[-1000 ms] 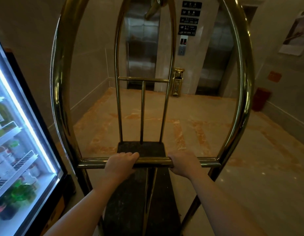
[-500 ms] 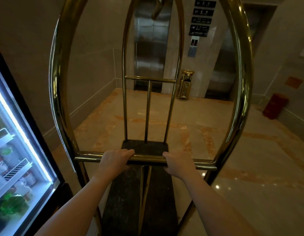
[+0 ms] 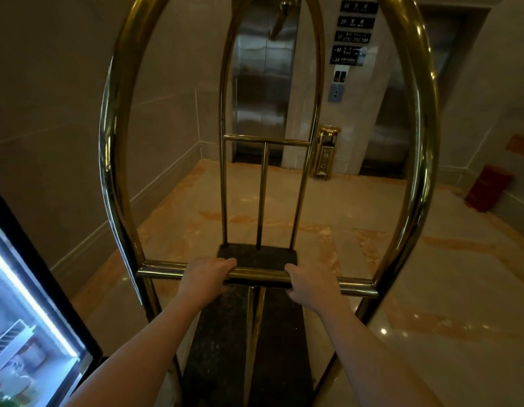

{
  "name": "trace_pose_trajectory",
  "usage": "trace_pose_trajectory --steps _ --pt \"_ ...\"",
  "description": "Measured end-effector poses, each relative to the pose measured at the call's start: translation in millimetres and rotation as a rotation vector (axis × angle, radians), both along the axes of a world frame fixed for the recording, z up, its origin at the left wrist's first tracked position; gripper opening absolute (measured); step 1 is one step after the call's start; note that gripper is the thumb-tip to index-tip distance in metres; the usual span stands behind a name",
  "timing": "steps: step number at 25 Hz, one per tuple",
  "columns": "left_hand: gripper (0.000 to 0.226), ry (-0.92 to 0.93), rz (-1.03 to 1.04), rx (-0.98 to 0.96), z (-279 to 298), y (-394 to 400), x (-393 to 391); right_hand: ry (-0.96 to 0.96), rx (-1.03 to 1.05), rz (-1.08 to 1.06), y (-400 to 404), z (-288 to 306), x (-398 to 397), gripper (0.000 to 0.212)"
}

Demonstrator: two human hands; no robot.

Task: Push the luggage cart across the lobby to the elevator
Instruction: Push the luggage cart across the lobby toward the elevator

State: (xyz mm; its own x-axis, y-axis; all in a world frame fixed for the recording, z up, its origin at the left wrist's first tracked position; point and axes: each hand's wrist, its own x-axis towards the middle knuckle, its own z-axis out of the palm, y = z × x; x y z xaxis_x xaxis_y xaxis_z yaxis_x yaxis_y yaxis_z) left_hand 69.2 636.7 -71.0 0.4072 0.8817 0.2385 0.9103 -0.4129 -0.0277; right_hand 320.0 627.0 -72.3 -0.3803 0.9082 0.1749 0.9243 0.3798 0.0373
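Landmark: luggage cart point(image 3: 114, 160), brass frame, centre of view on the marble floor point(image 3: 431, 289). Left of it, lit glass-door fridge point(image 3: 34, 333) at frame edge. Left hand point(image 3: 203, 276) wrapped around the cart's crossbar point(image 3: 257, 274), right hand point(image 3: 310, 284) clenched on the same bar just beside it. Beyond the cart: elevator point(image 3: 262, 92) doors closed, brass bin point(image 3: 326, 152) to their right, red box point(image 3: 488, 192) far right.

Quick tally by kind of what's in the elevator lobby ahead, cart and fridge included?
Luggage cart: 1
Elevator doors: 2
Call button panel: 1
Gold ashtray bin: 1
Red bin: 1
Lit display fridge: 1
Total: 7
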Motion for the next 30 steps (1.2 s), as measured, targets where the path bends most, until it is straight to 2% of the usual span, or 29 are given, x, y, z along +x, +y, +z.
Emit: trace_pose_trajectory --steps 10,16,30 --pt "0.026 0.009 0.055 -0.095 -1 135 6 -0.052 -0.009 -0.010 127 3 -1 0.024" --pt "0.023 0.009 0.082 -0.055 -3 213 23 -0.083 -0.010 0.006 206 7 16 0.024" --pt "0.022 0.070 0.070 -0.094 4 390 53 -0.097 0.005 -0.002 379 15 42 0.021"
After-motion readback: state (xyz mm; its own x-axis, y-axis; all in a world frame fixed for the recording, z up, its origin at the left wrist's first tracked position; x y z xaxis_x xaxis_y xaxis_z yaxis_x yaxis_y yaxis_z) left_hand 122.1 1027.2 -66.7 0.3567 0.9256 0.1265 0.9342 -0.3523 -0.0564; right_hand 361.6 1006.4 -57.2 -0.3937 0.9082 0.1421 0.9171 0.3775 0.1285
